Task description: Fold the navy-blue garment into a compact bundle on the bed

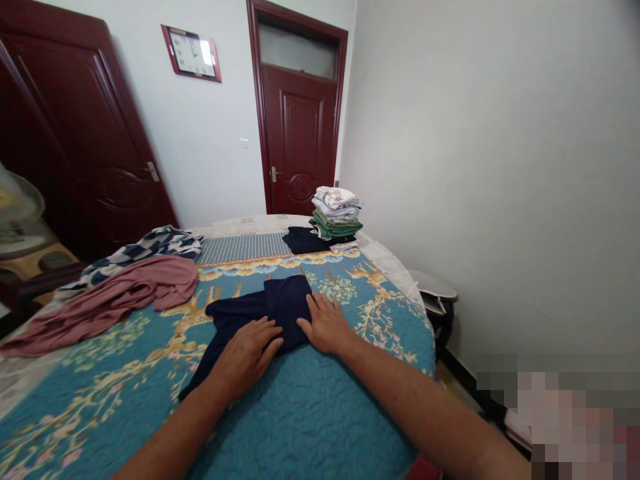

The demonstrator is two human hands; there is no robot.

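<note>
Dark navy trousers lie on the teal patterned bedspread in front of me, folded over at the right, with two legs or flaps spreading to the left. My left hand rests flat on the lower part of the cloth, fingers stretched out. On its right edge lies my right hand, palm down with the fingers spread. Neither hand grips the fabric. Whether the garment is trousers or a long-sleeved top is hard to tell under the folds.
A stack of folded clothes stands at the far end, beside a folded dark garment. Loose at the left lie a pink garment and a checked cloth. A round stool stands by the right wall.
</note>
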